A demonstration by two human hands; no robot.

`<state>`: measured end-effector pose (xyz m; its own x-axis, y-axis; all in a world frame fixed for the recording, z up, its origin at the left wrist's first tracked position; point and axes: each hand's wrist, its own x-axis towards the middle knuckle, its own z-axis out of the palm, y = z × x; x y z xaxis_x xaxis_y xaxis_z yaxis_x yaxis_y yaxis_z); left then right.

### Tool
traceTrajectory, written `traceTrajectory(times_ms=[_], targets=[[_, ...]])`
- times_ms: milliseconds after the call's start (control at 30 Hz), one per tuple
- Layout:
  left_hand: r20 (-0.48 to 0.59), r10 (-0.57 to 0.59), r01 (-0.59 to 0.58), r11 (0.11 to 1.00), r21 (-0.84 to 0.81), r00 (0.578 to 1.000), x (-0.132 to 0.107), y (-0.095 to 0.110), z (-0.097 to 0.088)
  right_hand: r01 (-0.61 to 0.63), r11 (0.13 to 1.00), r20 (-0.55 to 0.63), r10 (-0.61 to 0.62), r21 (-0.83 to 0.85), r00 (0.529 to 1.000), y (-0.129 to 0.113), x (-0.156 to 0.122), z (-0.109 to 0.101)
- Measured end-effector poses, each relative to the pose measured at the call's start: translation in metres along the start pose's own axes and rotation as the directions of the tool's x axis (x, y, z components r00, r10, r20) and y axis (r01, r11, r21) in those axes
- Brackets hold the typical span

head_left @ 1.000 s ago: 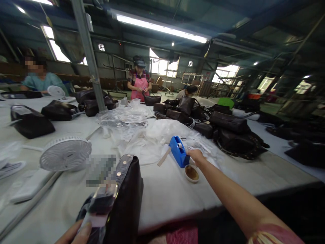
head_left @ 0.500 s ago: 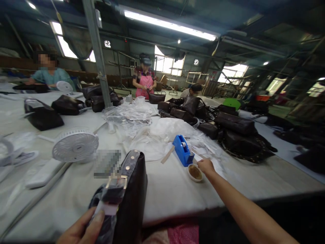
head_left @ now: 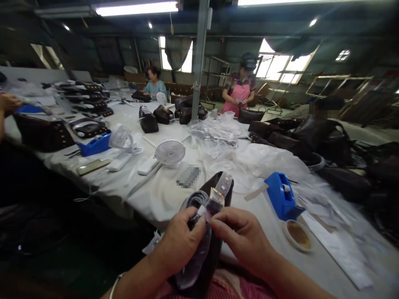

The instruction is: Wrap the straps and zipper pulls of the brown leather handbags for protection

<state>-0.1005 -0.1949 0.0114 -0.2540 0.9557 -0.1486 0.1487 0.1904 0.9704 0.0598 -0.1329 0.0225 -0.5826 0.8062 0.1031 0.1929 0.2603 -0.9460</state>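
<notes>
A dark brown leather handbag stands tilted in front of me, resting against my lap at the table's near edge. My left hand grips its strap, which is wrapped in clear film, and the thumb presses on a small white slip. Just above sits a gold buckle, also under film. My right hand is closed in a pinch right beside the slip and the buckle. Whatever its fingertips hold is too small to make out.
Right of the bag are a blue tape dispenser and a round dish with brown contents. White fans and a comb-like item lie left. Dark bags and clear plastic cover the far side. A person in a pink apron stands opposite.
My right hand has come from beside the dish and tape dispenser to the bag's buckle, and its fingers are now pinched there. The view has swung left. My left hand still grips the bag.
</notes>
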Motion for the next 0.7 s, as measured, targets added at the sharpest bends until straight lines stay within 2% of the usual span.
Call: traceTrajectory(times_ms=[67, 167, 300, 467, 700], targets=[[0.017, 0.073, -0.075, 0.982, 0.174, 0.997, 0.0, -0.002, -0.003, -0.072, 0.997, -0.076, 0.069, -0.032, 0.995, 0.004, 0.006, 0.01], [-0.001, 0.135, -0.129, 0.947, 0.294, 0.991, 0.001, -0.008, -0.005, -0.135, 0.985, -0.12, 0.123, -0.102, 0.985, 0.013, 0.01, 0.013], [-0.025, 0.193, -0.175, 0.928, 0.33, 0.981, 0.003, -0.015, -0.006, -0.198, 0.971, -0.13, 0.18, -0.137, 0.975, 0.016, 0.013, 0.013], [-0.044, 0.215, -0.183, 0.909, 0.374, 0.976, 0.006, -0.017, -0.006, -0.204, 0.967, -0.126, 0.186, -0.152, 0.974, 0.019, 0.017, 0.015], [-0.043, 0.208, -0.175, 0.907, 0.384, 0.977, 0.006, -0.015, -0.01, -0.2, 0.979, -0.118, 0.194, -0.048, 0.974, 0.007, 0.009, 0.017]])
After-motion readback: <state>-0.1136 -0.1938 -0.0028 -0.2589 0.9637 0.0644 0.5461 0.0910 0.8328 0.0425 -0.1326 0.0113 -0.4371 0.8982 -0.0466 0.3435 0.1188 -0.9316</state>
